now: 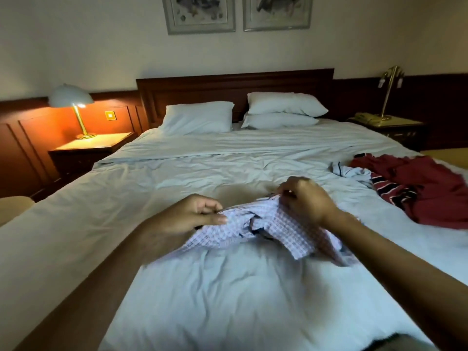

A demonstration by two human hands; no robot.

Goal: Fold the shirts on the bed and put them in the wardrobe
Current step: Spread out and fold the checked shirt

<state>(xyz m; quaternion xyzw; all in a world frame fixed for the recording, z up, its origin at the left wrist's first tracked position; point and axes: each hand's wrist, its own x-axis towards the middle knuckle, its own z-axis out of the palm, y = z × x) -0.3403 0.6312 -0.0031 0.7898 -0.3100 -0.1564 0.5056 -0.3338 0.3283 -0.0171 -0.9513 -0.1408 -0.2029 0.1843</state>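
Note:
A crumpled checked shirt (276, 233), pale purple and white, is held just above the white bed (202, 287) in the middle of the view. My left hand (195, 215) pinches its left edge between thumb and fingers. My right hand (306, 201) grips the upper right part of the same shirt with curled fingers. On the bed's right side lies a dark red shirt (425, 188) with striped trim, spread loosely. A light blue-white garment (352, 172) is bunched against the red shirt's left side. No wardrobe is in view.
Three white pillows (200, 120) lean on the dark wooden headboard (235, 89). A lit lamp (72, 100) stands on the left nightstand (93, 145). On the right nightstand (387, 126) are a brass lamp and a telephone (367, 119).

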